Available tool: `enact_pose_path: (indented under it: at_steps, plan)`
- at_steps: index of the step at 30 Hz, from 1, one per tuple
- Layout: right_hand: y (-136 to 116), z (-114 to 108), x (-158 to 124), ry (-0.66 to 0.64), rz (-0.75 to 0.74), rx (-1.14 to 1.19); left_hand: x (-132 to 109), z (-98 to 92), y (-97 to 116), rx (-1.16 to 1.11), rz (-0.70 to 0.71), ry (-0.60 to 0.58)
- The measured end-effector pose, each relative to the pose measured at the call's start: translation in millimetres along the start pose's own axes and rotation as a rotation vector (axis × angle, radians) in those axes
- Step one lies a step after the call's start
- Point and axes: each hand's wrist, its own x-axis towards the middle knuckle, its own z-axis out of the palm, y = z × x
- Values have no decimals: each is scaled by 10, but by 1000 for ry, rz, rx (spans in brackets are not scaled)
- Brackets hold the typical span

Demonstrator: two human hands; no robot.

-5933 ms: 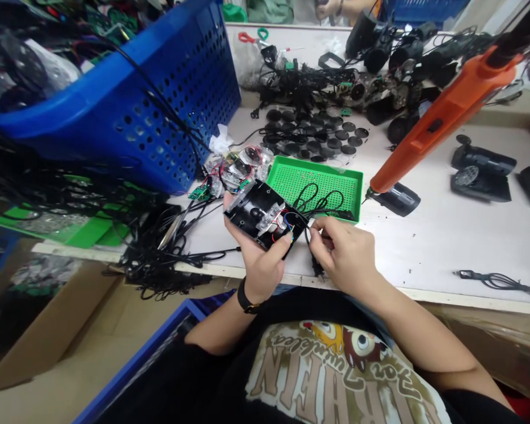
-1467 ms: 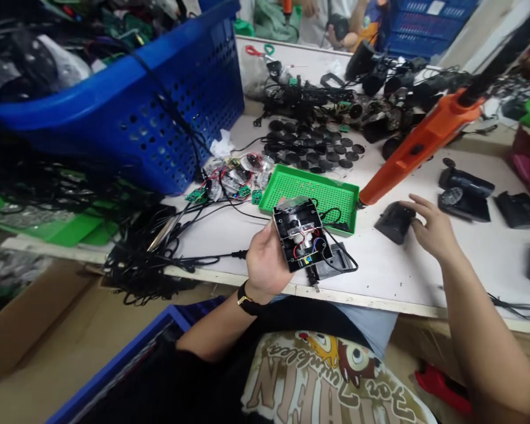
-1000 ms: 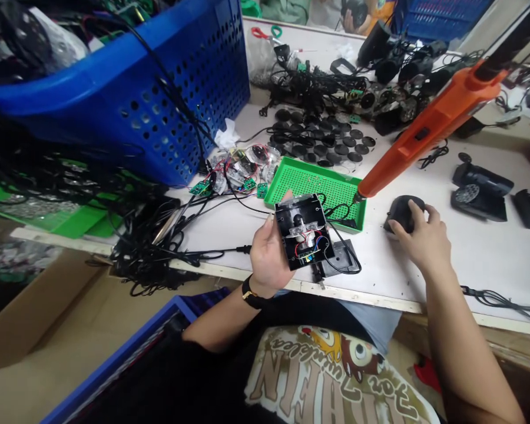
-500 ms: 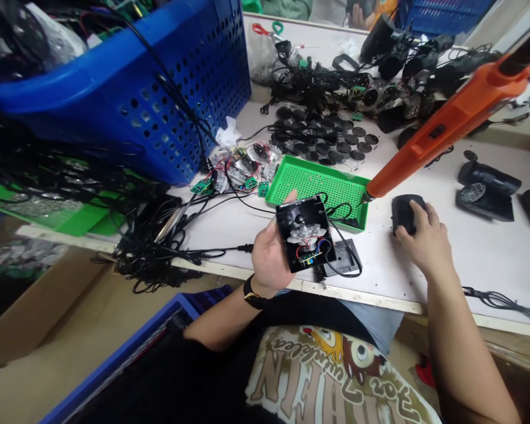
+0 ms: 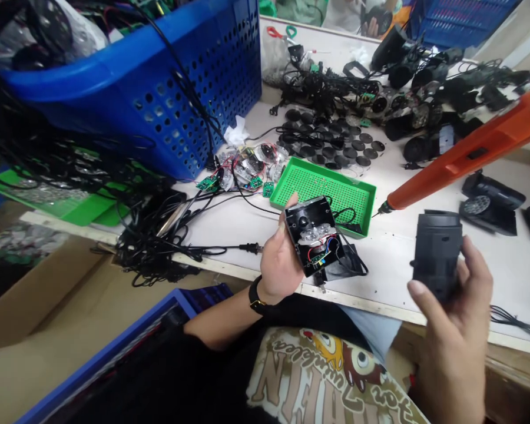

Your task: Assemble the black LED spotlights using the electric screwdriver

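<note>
My left hand [image 5: 279,265] grips an open black housing half [image 5: 314,235] with a clear lens part and red, blue and black wires inside. A black cable runs from it to a flat black piece [image 5: 345,265] on the bench below. My right hand [image 5: 454,300] is closed around a black cover shell [image 5: 437,252], lifted off the bench near its front edge. An orange electric screwdriver [image 5: 468,158] hangs tilted above the bench, its tip just left of the cover.
A green mesh tray [image 5: 327,185] with a cable lies behind the housing. A big blue basket [image 5: 159,88] stands at left. Black discs [image 5: 331,138], circuit boards [image 5: 242,171], cable tangles [image 5: 154,235] and black housings [image 5: 490,200] cover the white bench [image 5: 424,235]. Another person's hand [image 5: 373,23] shows at the far edge.
My right hand has lifted the black cover off the bench and brought it towards me. The left hand keeps the open housing in nearly the same place.
</note>
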Motion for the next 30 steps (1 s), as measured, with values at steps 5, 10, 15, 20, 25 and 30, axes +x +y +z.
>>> enact_pose_path:
  at_steps: [5,10,15,20,25,30]
  plan:
    - [-338,397,-149,-79,-186,164,-67,59,-151,-4,34,-46]
    - [-356,497,-19,-66,-178,266,-162,70,-193,57,21,-90]
    - [-391,500,-65,-125,-175,311,-197,42,-201,37,44,-134]
    - [-364,572,-116,-162,-241,248,-205,23,-189,87,49,-175]
    - [-335,605,-119,-173,-291,206,-221,-33,-224,126,104,-246]
    - [-345,611,-121,-167,-320,155,-239,-34,-250,122,140,-271]
